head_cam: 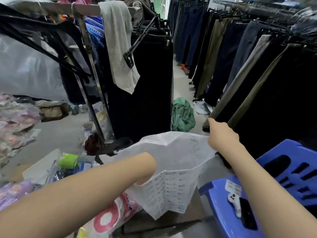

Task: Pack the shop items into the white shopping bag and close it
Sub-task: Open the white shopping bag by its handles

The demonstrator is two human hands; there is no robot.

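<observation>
Now, the loose goods at your left, the green roll (pixel 68 160) and the pink packet (pixel 109 217), lie outside the bag (pixel 171 160) and could be left behind if you close it too soon. Your left forearm (pixel 103 186) goes into the bag and your left hand is hidden behind its near wall, so I cannot tell what its fingers hold. A quick pull out could drag or tear the thin plastic. The bag hangs open in the middle, held up at its far rim by your right hand (pixel 221 136), fingers pinched on the plastic. If that single grip slips, the mouth will likely sag and spill. Under the bag lies a brown board (pixel 188 213), with grey floor (pixel 56 134) to the left strewn with wrapped packets. A rack (pixel 89 48) of dark clothes stands behind and a green heap (pixel 182 115) lies in the aisle. Blue stools (pixel 219 212) at your right carry a phone (pixel 247 213), and trousers (pixel 257 74) hang beyond.
</observation>
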